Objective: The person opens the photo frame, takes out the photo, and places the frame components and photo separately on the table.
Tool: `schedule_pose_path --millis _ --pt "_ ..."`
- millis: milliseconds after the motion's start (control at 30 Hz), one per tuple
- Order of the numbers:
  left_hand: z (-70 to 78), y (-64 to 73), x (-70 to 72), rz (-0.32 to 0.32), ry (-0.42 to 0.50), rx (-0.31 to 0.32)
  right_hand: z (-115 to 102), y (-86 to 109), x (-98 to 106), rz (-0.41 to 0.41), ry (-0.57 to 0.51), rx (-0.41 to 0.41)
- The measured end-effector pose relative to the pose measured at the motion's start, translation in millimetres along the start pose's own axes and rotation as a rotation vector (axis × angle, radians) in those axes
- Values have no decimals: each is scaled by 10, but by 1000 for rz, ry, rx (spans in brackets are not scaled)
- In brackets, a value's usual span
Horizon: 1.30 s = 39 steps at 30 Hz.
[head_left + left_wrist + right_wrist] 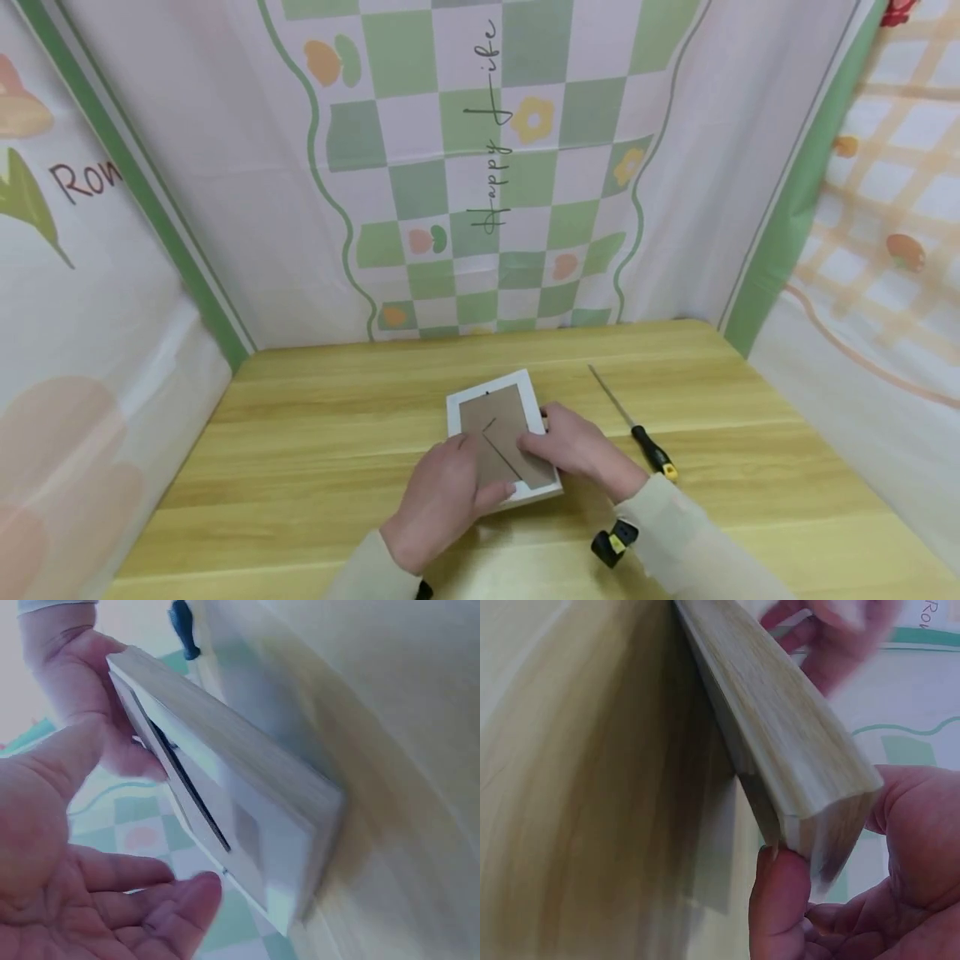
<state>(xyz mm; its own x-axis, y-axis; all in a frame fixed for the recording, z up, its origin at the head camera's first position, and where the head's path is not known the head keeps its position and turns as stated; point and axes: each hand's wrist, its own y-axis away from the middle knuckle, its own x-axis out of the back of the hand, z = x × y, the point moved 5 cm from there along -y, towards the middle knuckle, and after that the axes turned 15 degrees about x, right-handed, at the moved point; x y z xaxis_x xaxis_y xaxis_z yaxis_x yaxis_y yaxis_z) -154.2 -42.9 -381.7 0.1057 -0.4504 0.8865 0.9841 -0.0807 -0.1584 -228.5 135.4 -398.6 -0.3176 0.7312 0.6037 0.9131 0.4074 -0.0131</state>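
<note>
A white-rimmed picture frame (498, 417) is held tilted close over the wooden table, its brown backing facing up with a dark slanting line across it. My right hand (577, 442) grips its right edge, thumb on the backing and fingers beneath, as the right wrist view shows at the frame's wood-grained corner (795, 727). Over the frame's near left part is my left hand (442, 492). In the left wrist view, the fingers of that left hand (142, 907) are loosely bent and apart from the frame (247, 795).
To the right of the frame, a screwdriver (652, 451) with a black and yellow handle lies on the table (322, 467), its shaft pointing away. A checked cloth (480, 183) hangs behind the table, with printed cloths on both sides. Black wrist gear (615, 543) hangs below the right sleeve.
</note>
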Motion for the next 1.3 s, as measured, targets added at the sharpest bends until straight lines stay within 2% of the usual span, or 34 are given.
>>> schedule_pose_path --millis 67,133,300,400,633,800,1067,1300 --pt "70 -42 28 -6 77 -50 -41 -1 7 -3 -3 11" --pt "130 -79 48 -41 150 -69 -87 4 12 -6 -11 16" --pt "215 -135 58 -130 231 -35 -202 22 9 -18 -29 18" --pt "236 -143 70 -143 230 -23 -275 26 10 -18 -38 27" --pt "250 -151 118 -130 220 -16 -409 42 9 -22 -53 93" --pt "251 -149 178 -132 227 2 -510 49 5 -38 -17 147" --pt "287 -127 309 -89 185 -24 -663 65 -25 -64 -8 189" --pt "317 -122 414 -20 62 -9 -756 70 -93 -92 -131 202"
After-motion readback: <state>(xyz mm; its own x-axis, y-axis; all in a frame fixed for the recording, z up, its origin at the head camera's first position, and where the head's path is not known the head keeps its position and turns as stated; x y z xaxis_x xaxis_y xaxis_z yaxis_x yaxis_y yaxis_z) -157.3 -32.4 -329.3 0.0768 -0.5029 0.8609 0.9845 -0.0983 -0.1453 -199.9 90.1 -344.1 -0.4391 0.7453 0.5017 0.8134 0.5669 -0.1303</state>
